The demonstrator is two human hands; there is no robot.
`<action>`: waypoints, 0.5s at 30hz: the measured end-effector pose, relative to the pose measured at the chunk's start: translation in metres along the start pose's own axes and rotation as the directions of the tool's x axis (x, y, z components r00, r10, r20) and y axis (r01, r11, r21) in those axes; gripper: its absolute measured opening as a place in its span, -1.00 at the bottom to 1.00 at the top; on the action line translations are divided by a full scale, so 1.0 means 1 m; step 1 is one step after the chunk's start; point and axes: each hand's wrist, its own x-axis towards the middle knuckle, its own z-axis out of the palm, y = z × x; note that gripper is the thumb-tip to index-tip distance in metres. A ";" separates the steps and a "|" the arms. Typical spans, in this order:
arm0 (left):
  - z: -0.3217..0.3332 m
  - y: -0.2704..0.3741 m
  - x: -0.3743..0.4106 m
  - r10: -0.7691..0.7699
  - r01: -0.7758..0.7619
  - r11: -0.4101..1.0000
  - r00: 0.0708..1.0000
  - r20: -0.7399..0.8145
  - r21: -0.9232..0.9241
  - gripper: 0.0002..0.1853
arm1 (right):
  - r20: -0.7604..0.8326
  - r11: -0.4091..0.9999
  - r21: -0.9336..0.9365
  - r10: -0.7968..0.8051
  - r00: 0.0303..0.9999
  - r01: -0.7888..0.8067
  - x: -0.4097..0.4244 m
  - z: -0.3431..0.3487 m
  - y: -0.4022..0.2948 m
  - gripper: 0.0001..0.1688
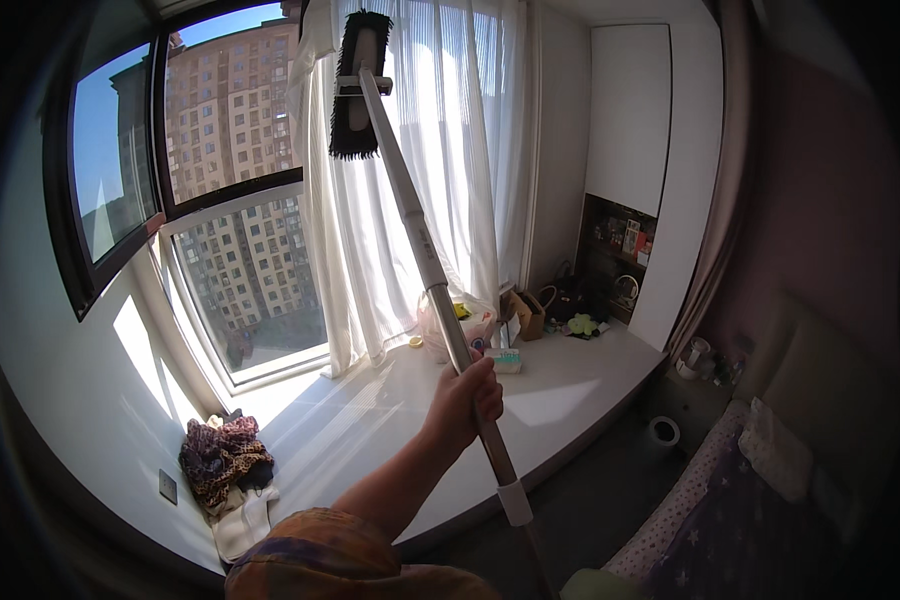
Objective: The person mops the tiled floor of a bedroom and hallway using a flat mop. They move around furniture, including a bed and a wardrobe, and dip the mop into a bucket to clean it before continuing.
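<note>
My left hand grips the metal telescopic pole of a flat mop, its fingers wrapped around the shaft. The pole slants up and to the left. At its top, the dark fringed mop head stands upright in front of a sheer white curtain; whether it touches the cloth I cannot tell. A white collar sits on the shaft below my hand, and the lower end runs into shadow. My right hand is out of view.
An open window sash juts inward at left. Along the white window ledge are crumpled clothes, a plastic bag, a tissue pack and a brown paper bag. A bed lies at lower right.
</note>
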 end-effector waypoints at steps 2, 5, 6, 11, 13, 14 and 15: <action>-0.010 0.047 0.043 0.275 -0.269 0.955 0.960 -0.041 0.124 -0.81 | 0.056 1.000 -0.003 -0.007 0.998 0.008 0.020 0.001 -0.002 -0.66; -0.032 0.115 0.103 0.400 -0.384 0.906 0.914 -0.066 0.177 -0.83 | 0.113 1.000 -0.009 -0.028 0.993 0.029 0.056 0.002 -0.015 -0.65; -0.039 0.138 0.122 0.408 -0.389 0.907 0.907 -0.105 0.164 -0.85 | 0.124 0.999 -0.009 -0.041 0.991 0.043 0.070 0.004 -0.021 -0.65; -0.070 0.224 0.189 0.558 -0.500 0.805 0.821 -0.123 0.319 -0.90 | 0.115 0.993 0.046 -0.117 0.987 0.112 0.137 0.023 -0.060 -0.65; -0.078 0.250 0.210 0.600 -0.511 0.757 0.791 -0.123 0.407 -0.90 | 0.105 0.981 0.130 -0.160 0.981 0.146 0.158 0.043 -0.076 -0.71; -0.081 0.262 0.221 0.588 -0.501 0.761 0.801 -0.111 0.413 -0.90 | 0.100 0.965 0.195 -0.196 0.975 0.174 0.169 0.055 -0.084 -0.76; -0.083 0.272 0.235 0.586 -0.481 0.750 0.802 -0.118 0.455 -0.90 | 0.093 0.945 0.259 -0.232 0.968 0.201 0.183 0.066 -0.091 -0.80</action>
